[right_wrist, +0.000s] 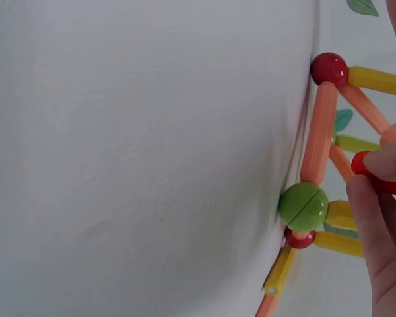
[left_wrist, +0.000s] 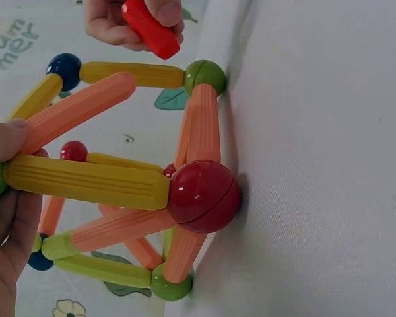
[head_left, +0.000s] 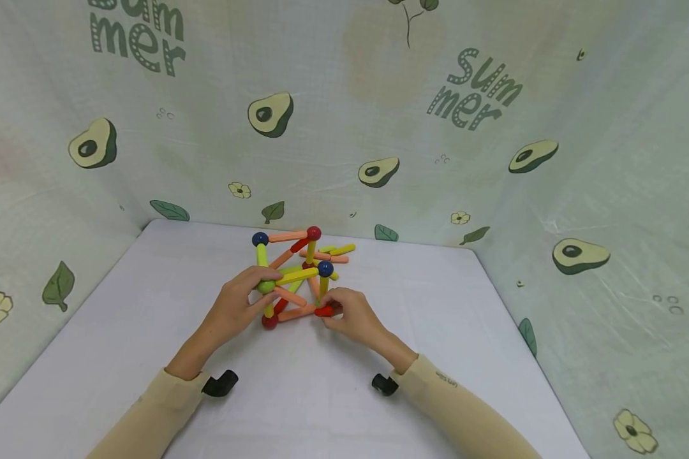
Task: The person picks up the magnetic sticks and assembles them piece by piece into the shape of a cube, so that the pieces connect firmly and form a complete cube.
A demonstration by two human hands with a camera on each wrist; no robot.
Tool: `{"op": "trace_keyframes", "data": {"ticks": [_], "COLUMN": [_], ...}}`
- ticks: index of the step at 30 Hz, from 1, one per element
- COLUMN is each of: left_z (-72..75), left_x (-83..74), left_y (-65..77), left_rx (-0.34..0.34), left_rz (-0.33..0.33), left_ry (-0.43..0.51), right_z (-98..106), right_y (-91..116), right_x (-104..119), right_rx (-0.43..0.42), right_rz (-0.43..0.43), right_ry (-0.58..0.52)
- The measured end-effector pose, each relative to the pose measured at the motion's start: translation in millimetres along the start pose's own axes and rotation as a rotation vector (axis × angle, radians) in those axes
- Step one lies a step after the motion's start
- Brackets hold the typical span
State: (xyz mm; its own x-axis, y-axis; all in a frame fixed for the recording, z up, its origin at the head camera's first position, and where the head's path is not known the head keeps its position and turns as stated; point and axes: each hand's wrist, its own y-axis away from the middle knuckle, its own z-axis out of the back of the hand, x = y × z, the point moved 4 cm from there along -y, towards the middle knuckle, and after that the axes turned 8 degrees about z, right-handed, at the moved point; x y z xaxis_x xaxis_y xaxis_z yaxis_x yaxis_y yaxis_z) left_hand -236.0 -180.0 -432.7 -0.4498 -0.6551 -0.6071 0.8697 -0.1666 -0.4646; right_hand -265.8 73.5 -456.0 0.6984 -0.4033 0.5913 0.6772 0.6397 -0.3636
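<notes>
A cube-like frame of ribbed magnetic sticks and balls stands on the white table (head_left: pixel 413 357). My left hand (head_left: pixel 235 309) pinches the frame at its upper front-left green ball (head_left: pixel 266 287), the thumb touching the end of an orange stick (left_wrist: pixel 82 109). That stick slants from the ball, its other end free. A short red magnetic stick (left_wrist: pixel 152 30) is held between the thumb and fingers of my right hand (head_left: pixel 353 315), beside the lower front-right green ball (right_wrist: pixel 303 206). Whether the red stick touches the frame cannot be told. Blue balls (head_left: pixel 325 269) and red balls (head_left: pixel 270 320) mark other corners.
Several loose yellow and orange sticks (head_left: pixel 342 249) lie behind the frame, towards the back of the table. A cloth printed with avocados (head_left: pixel 379 172) hangs behind and at both sides. Each wrist bears a black camera mount (head_left: pixel 221 384).
</notes>
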Motion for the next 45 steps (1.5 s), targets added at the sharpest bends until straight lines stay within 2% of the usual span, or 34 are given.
{"op": "trace_keyframes", "data": {"ticks": [6,14,24,30,38,45], "left_z": [0.4,1.6,0.8,0.9,0.3,-0.3], "left_x": [0.1,-0.9,-0.8,-1.2,-1.7,-0.4], "left_y": [0.5,-0.8,-1.7,-1.5,-1.2,-0.2], "left_rx": [-0.005,-0.001,0.005,0.006,0.007,0.004], "left_rz": [0.002,0.006,0.008,0.01,0.017,0.022], "left_ry": [0.005,0.012,0.034,0.03,0.028,0.02], "right_z": [1,4,0,-3,-5,-11], "right_y": [1,0,0,1,-1,-6], "right_x": [2,3,-2,-3,-1,-1], "right_rx": [-0.014,-0.028,-0.027,-0.053,-0.076,-0.082], "right_rz": [0.029,0.013,-0.034,-0.057,-0.094,-0.073], "right_ry": [0.016,0.018,0.144,0.116,0.133,0.028]}}
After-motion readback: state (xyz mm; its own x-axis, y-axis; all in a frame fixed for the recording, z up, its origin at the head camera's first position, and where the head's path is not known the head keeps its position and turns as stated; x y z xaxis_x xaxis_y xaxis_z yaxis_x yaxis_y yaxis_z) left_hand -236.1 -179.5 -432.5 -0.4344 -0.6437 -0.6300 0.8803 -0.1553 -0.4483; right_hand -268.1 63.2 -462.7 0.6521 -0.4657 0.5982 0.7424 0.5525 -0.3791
